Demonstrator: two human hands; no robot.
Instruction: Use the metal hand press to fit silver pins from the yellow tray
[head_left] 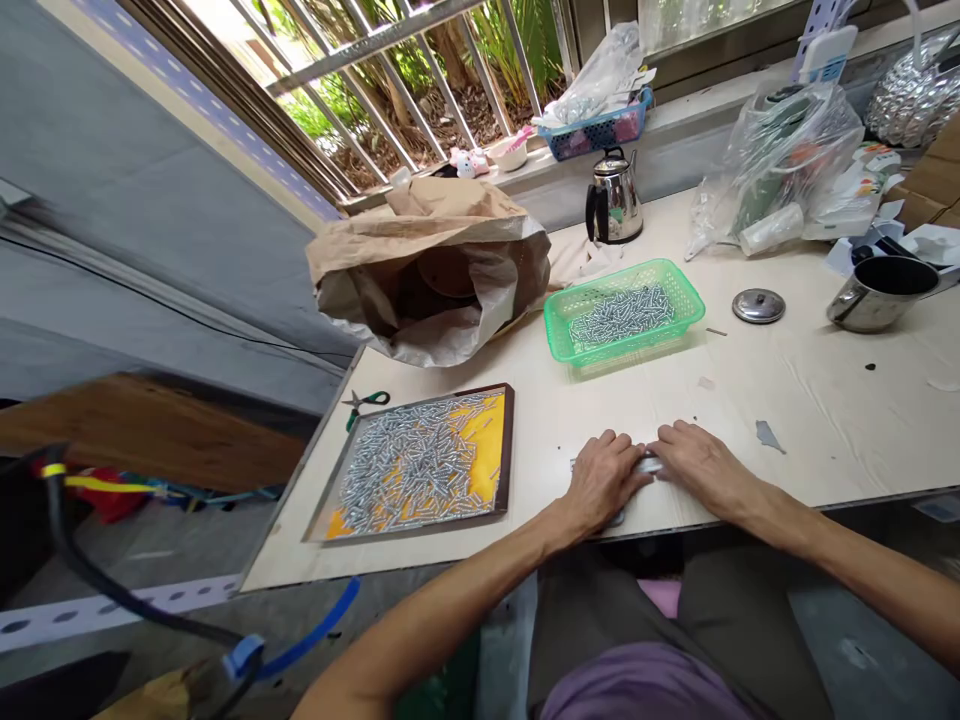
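Observation:
Near the front edge of the pale table, my left hand (606,476) is closed around one end of a small greyish piece (649,464). My right hand (691,462) pinches its other end, the two hands almost touching. Most of the piece is hidden under the fingers, and its kind cannot be made out. To the left lies a shallow dark-rimmed tray (508,450) with many small silvery metal pins (412,460) on a yellow base. Farther back, a green plastic basket (626,352) holds more of the pins.
An open brown paper sack (427,270) stands behind the tray, with green-handled scissors (367,398) at the left edge. Beyond the basket are a metal kettle (615,200), a round lid (758,306), a metal cup (877,295) and plastic bags (787,160).

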